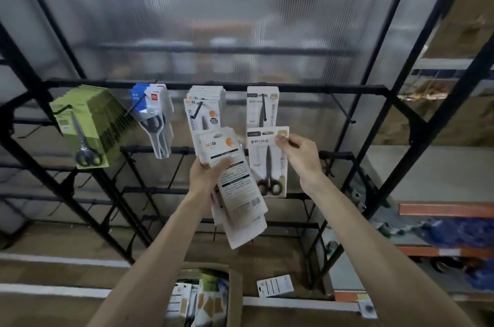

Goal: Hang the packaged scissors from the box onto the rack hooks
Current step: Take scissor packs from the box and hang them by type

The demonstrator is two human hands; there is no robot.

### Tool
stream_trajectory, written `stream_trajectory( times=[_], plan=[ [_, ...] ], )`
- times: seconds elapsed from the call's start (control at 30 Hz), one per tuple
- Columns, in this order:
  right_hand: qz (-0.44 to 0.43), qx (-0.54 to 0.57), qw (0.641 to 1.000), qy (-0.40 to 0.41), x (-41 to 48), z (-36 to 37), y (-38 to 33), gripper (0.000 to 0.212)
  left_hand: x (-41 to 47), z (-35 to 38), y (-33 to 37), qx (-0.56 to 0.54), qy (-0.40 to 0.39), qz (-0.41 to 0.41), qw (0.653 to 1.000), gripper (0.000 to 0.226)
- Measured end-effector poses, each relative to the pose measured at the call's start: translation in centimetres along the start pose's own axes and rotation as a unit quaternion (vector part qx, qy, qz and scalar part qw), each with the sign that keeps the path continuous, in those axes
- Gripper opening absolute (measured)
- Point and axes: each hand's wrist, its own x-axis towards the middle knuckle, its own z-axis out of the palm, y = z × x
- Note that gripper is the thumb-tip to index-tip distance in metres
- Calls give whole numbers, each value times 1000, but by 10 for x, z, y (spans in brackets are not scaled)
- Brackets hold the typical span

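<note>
My left hand grips a fanned stack of white scissor packs, backs facing me, below the third hook. My right hand pinches the top right corner of a single white scissors pack, held just under the fourth hook, where one matching pack hangs. The black rack also carries green packs, blue-and-white packs and white-and-orange packs. The cardboard box with more packs sits on the floor below.
A bare hook sticks out at the right end of the rail. Lower rails with hooks run beneath my hands. A loose pack lies on the floor beside the box. Orange shelving stands to the right.
</note>
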Motion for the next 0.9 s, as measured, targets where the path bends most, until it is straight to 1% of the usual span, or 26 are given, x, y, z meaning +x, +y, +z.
stream_trajectory(
  times=[0.1, 0.27, 0.37, 0.5, 0.63, 0.8, 0.9],
  plan=[
    [-6, 2, 1000, -8, 1, -1, -1, 20, -3, -7, -1, 10, 1, 10, 1000, 32],
    [-18, 15, 1000, -18, 4, 2, -5, 17, -8, -18, -1, 2, 7, 11, 1000, 35],
    [-27, 21, 999, -2, 8, 8, -9, 11, -12, -20, -3, -15, 16, 12, 1000, 33],
    [-38, 0, 999, 11, 19, 18, -14, 10, -19, -20, -1, -23, 30, 14, 999, 24],
    [-54, -14, 998, 24, 27, 24, -13, 8, -20, -26, 5, -35, 57, 4, 998, 28],
    [-39, -12, 998, 38, 27, 23, -1, 14, -22, -34, 9, -44, 84, 5, 995, 26],
    [-37, -9, 998, 40, 29, 23, -2, 9, -22, -36, 10, -42, 91, 3, 995, 27]
  ],
)
